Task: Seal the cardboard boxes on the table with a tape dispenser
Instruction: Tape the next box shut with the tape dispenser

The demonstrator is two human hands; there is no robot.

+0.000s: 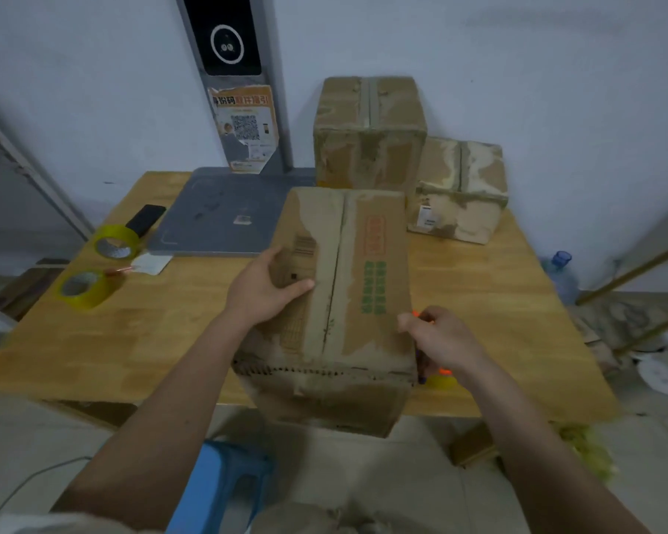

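A worn cardboard box (348, 287) with red and green print lies at the near edge of the wooden table (498, 302), its top flaps closed along a middle seam. My left hand (265, 289) presses flat on the left flap. My right hand (440, 335) grips the tape dispenser (438, 373) against the box's right side; only orange bits and a yellow tape roll show beside it. Two taped boxes stand at the back, a tall one (369, 133) and a lower one (459, 190).
Two yellow tape rolls (115, 242) (86, 287) lie at the table's left with a black phone (145, 219) and a paper slip. A grey scale platform (220, 213) with a pole sits behind. A blue stool (224, 483) stands below; a water jug (561, 275) at right.
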